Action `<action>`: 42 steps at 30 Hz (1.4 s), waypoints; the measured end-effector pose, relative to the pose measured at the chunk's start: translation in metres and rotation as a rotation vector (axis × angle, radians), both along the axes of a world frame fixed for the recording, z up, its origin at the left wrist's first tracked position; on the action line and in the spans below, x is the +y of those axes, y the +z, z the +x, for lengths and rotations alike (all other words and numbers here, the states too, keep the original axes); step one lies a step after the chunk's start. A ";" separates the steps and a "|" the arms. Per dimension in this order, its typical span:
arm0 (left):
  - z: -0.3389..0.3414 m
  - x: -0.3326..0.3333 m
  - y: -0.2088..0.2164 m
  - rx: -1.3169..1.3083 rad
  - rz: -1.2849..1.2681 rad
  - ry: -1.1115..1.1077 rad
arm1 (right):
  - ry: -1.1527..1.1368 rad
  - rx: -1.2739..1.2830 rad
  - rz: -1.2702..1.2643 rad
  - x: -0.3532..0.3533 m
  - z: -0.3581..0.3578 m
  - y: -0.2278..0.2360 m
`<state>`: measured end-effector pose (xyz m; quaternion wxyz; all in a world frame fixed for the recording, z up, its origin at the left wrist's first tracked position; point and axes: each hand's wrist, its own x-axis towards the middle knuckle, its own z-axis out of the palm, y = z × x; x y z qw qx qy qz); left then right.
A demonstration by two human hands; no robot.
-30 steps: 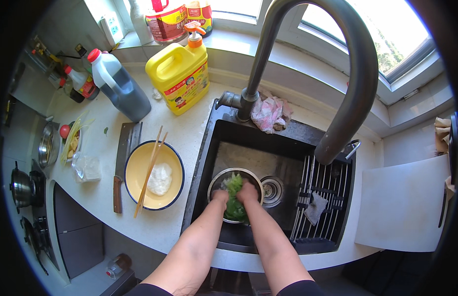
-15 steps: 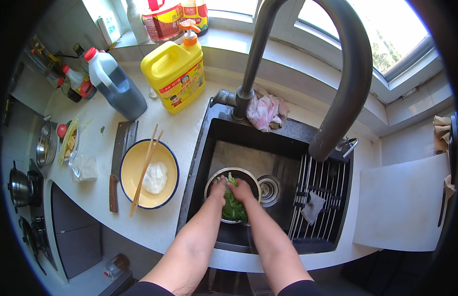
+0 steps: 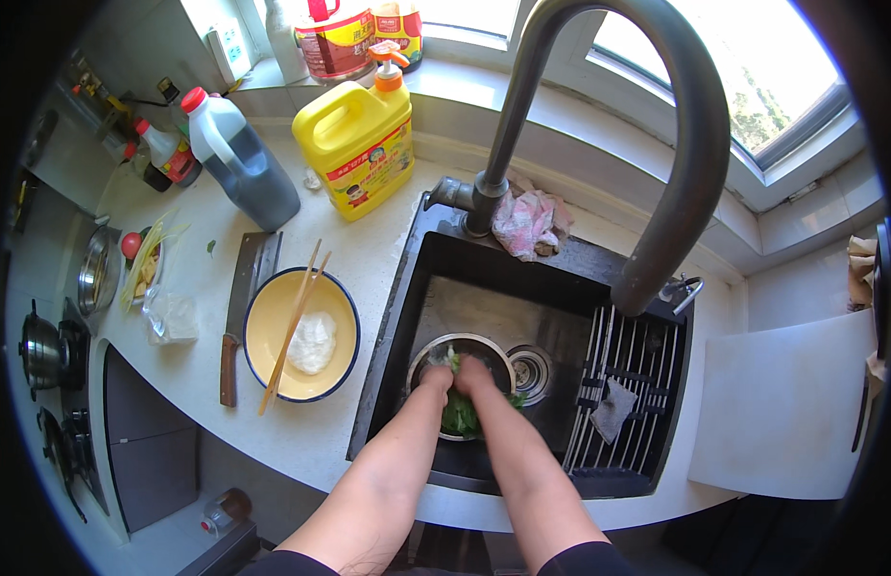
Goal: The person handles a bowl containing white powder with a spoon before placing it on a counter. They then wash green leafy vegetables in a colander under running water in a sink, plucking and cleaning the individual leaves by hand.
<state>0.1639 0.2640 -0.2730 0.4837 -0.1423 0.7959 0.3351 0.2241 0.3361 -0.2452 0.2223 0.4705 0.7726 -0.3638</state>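
Both of my hands are down in a round metal bowl (image 3: 416,370) standing in the black sink (image 3: 476,296). Green leafy vegetables (image 3: 460,419) lie in it, with pale stems showing between the hands. My left hand (image 3: 436,372) is closed around some of the greens at the bowl's left side. Close beside it, my right hand (image 3: 472,372) is bent down into the leaves, also closed on them. The fingertips of both hands are partly hidden and a little blurred.
A tall dark faucet (image 3: 493,182) arches over the sink. At right in the sink sits a wire rack (image 3: 592,384) with a grey cloth (image 3: 614,411). Left of the sink are an enamel bowl (image 3: 263,346) of white powder with chopsticks (image 3: 294,331), a cleaver (image 3: 244,288) and a yellow jug (image 3: 354,158).
My hands have pushed lower into the bowl, and the leaves have shifted, some now out beside my right wrist. The whole view has moved slightly.
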 end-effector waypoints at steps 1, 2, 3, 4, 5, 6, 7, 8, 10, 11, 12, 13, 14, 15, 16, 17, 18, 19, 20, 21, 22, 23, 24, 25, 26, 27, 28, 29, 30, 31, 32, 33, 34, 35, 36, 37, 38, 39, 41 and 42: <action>-0.006 -0.010 -0.005 -0.022 0.022 0.048 | 0.056 0.016 -0.012 0.007 0.000 0.013; -0.011 -0.021 -0.012 -0.043 0.044 0.095 | -0.102 0.020 0.011 0.009 0.001 0.027; -0.011 -0.021 -0.020 -0.066 0.072 0.129 | -0.060 0.104 0.061 0.016 0.009 0.022; -0.009 -0.022 -0.026 0.000 -0.001 -0.080 | -0.115 0.209 0.020 0.020 0.015 0.010; -0.007 -0.022 -0.033 0.076 -0.083 -0.284 | -0.170 0.313 -0.021 0.024 0.022 0.000; -0.004 -0.017 -0.021 0.059 -0.097 -0.229 | -0.276 0.335 -0.215 0.031 0.030 -0.002; -0.002 -0.009 -0.002 0.049 -0.109 -0.171 | -0.231 0.327 -0.201 0.031 0.030 0.004; -0.001 -0.003 0.018 0.038 -0.125 -0.109 | -0.181 0.318 -0.192 0.027 0.030 0.013; 0.006 0.004 0.041 0.008 -0.148 0.006 | -0.122 0.085 -0.088 0.011 0.022 0.034; 0.009 0.004 0.038 -0.101 -0.069 0.015 | -0.108 -0.136 0.002 0.001 0.014 0.040; 0.010 0.004 0.038 -0.011 -0.064 -0.083 | -0.051 -0.059 -0.023 0.003 0.017 0.036; 0.012 0.001 0.035 0.082 -0.063 -0.183 | 0.004 0.020 -0.050 0.007 0.020 0.031; 0.002 -0.014 0.000 0.002 0.087 -0.113 | 0.016 0.143 -0.091 0.011 0.021 0.033; -0.009 -0.026 -0.032 -0.078 0.239 -0.042 | 0.029 0.263 -0.129 0.019 0.023 0.036; -0.012 -0.019 0.023 0.000 0.213 -0.083 | -0.070 0.370 -0.243 0.028 0.032 0.040; -0.016 -0.021 -0.002 0.079 0.199 -0.167 | -0.179 0.444 -0.372 0.035 0.041 0.045; -0.021 -0.022 0.015 0.053 0.160 -0.187 | -0.246 0.438 -0.441 0.039 0.041 0.063; -0.024 -0.022 0.032 0.029 0.123 -0.207 | -0.313 0.434 -0.508 0.043 0.042 0.075; -0.026 -0.022 0.033 -0.008 0.124 -0.201 | -0.218 0.397 -0.421 0.048 0.046 0.070; -0.026 -0.023 0.033 -0.045 0.126 -0.192 | -0.122 0.360 -0.332 0.054 0.053 0.056; -0.024 -0.022 0.032 -0.085 0.129 -0.185 | -0.029 0.317 -0.244 0.057 0.057 0.043; -0.019 -0.020 0.034 -0.081 0.138 -0.186 | -0.059 0.326 -0.265 0.057 0.062 0.029; -0.014 -0.016 0.036 -0.076 0.147 -0.184 | -0.086 0.335 -0.287 0.052 0.060 0.027; -0.009 -0.011 0.039 -0.072 0.157 -0.183 | -0.115 0.344 -0.309 0.050 0.059 0.027; -0.006 -0.005 0.043 -0.083 0.117 -0.152 | -0.061 0.334 -0.241 0.046 0.061 0.027; -0.008 -0.007 0.037 -0.061 0.104 -0.107 | 0.012 0.238 -0.037 0.030 0.043 0.065; -0.005 -0.004 0.031 -0.045 0.099 -0.078 | -0.027 0.230 0.110 0.018 0.037 0.073; -0.002 -0.003 0.026 -0.029 0.091 -0.046 | -0.063 0.222 0.254 0.006 0.031 0.075; -0.001 0.003 0.039 0.018 0.034 -0.081 | -0.066 0.189 0.337 0.000 0.028 0.078; -0.001 0.003 0.038 -0.027 0.075 -0.034 | -0.062 0.164 0.413 -0.007 0.023 0.082; -0.002 0.002 0.037 -0.071 0.115 0.015 | -0.058 0.139 0.488 -0.011 0.021 0.083; -0.005 0.002 0.038 -0.107 0.159 0.057 | -0.099 0.142 0.426 -0.009 0.021 0.079; -0.004 0.000 0.036 -0.136 0.172 0.115 | -0.140 0.146 0.364 -0.004 0.023 0.072; -0.006 -0.004 0.032 -0.160 0.208 0.171 | -0.180 0.149 0.301 0.000 0.026 0.068; -0.007 -0.008 0.037 -0.192 0.246 0.227 | -0.203 0.215 0.312 0.003 0.030 0.074; -0.009 -0.011 0.042 -0.225 0.284 0.284 | -0.220 0.293 0.273 0.007 0.037 0.071; -0.011 -0.015 0.048 -0.273 0.347 0.351 | -0.237 0.371 0.235 0.009 0.045 0.063; -0.010 -0.016 0.051 -0.202 0.306 0.307 | -0.246 0.451 0.200 0.012 0.051 0.058; -0.006 -0.018 0.053 -0.065 0.218 0.211 | -0.304 0.525 0.139 0.013 0.064 0.051; -0.003 -0.016 0.067 0.002 0.159 0.190 | -0.374 0.548 0.067 0.014 0.067 0.050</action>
